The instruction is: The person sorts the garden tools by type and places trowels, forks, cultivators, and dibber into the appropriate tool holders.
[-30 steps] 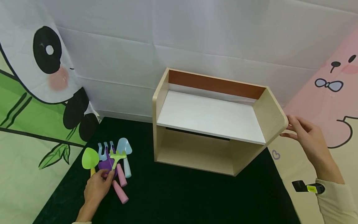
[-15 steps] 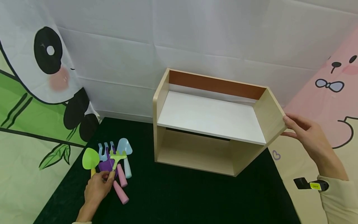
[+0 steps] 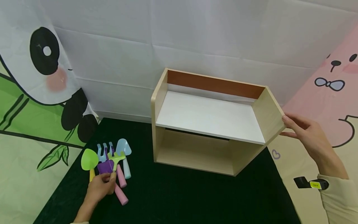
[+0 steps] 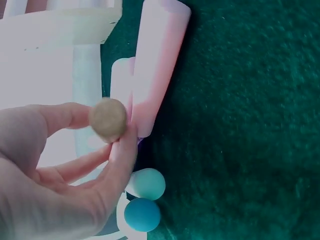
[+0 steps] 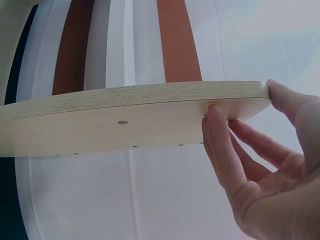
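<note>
My left hand (image 3: 99,189) pinches the pale wooden handle (image 4: 108,120) of a small green rake (image 3: 116,158) between thumb and fingers. The rake lies over a purple toy tool (image 3: 105,167) with a pink handle (image 3: 121,195). Close to the hand are a green shovel (image 3: 89,159) with a yellow handle, a light-blue fork (image 3: 102,152) and a light-blue shovel (image 3: 123,147). At the right, my right hand (image 3: 313,140) grips the front edge of a wooden shelf's (image 3: 209,116) side panel. In the right wrist view its thumb (image 5: 287,100) is on the edge, with fingers against the outer face.
The two-tier shelf stands at an angle on a dark green cloth (image 3: 179,199), near a white fabric wall (image 3: 117,56). Printed side curtains show a panda (image 3: 44,51) at left and a pink animal (image 3: 335,93) at right.
My right hand has turned slightly, its thumb now on the panel's front edge. The left hand and the green rake have shifted a little toward me. The shelf stays in place.
</note>
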Action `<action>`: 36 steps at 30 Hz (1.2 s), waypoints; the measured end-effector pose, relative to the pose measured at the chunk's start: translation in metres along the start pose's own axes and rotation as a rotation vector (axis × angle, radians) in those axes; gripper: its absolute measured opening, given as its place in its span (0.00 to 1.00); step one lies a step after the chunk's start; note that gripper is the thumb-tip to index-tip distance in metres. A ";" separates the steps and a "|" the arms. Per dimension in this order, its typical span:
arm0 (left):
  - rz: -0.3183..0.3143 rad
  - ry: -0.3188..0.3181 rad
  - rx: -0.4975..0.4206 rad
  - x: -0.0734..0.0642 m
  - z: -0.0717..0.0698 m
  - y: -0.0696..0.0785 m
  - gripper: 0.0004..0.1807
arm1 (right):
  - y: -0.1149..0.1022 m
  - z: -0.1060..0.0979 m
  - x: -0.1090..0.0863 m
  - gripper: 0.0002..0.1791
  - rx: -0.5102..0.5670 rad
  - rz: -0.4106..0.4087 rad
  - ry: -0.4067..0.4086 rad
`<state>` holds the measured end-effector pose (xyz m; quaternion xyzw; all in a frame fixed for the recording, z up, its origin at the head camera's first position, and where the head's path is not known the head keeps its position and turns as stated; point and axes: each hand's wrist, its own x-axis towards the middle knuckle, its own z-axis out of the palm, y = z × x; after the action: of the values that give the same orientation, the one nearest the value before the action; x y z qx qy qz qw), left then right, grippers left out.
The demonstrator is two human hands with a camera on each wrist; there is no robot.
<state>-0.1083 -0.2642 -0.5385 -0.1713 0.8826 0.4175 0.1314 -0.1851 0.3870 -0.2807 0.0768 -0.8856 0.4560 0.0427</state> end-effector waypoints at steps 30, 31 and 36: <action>-0.178 -0.179 -0.536 -0.009 0.021 0.002 0.42 | -0.002 0.000 0.005 0.25 0.267 0.061 -0.015; -0.178 -0.173 -0.536 -0.010 0.022 0.003 0.42 | -0.002 -0.001 0.005 0.25 0.282 0.060 -0.015; -0.180 -0.157 -0.486 -0.014 0.026 0.006 0.44 | -0.001 -0.001 0.004 0.25 0.309 0.061 -0.017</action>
<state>-0.0957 -0.2377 -0.5450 -0.2428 0.7247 0.6159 0.1910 -0.1887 0.3868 -0.2784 0.0592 -0.8070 0.5875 0.0090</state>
